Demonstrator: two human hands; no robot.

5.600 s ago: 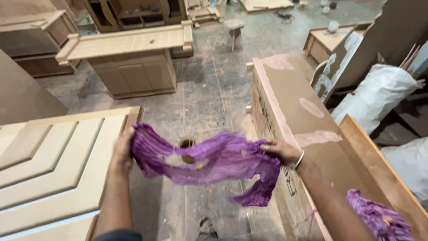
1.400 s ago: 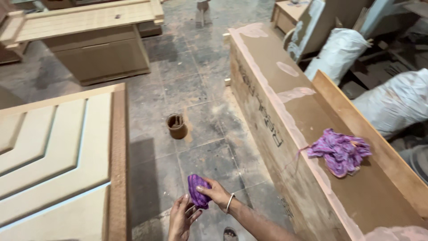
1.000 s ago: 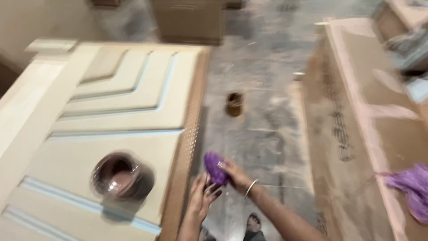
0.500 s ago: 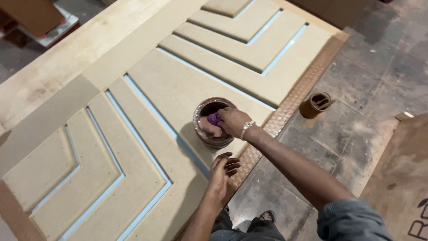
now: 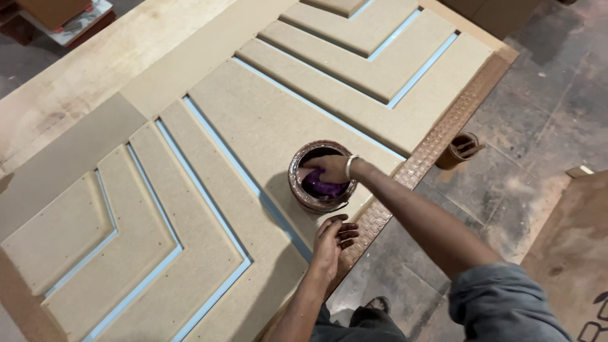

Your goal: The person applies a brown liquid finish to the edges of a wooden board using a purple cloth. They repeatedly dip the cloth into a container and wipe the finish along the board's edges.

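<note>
Door panel (image 5: 209,190) lies flat, chevron face up, blue lines in its grooves. Can (image 5: 321,177) stands on the panel near its woven edge, within easy reach. A second, smaller can (image 5: 460,149) sits on the floor just beside that edge. Right hand (image 5: 328,169) is down inside the can, fingers closed on the purple rag (image 5: 323,185), pressing it in. Left hand (image 5: 332,237) rests on the panel beside the can, fingers loosely curled, holding nothing; probably bracing.

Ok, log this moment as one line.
right hand: in tin, pressing purple rag | left hand: resting on panel | small can: on floor
</note>
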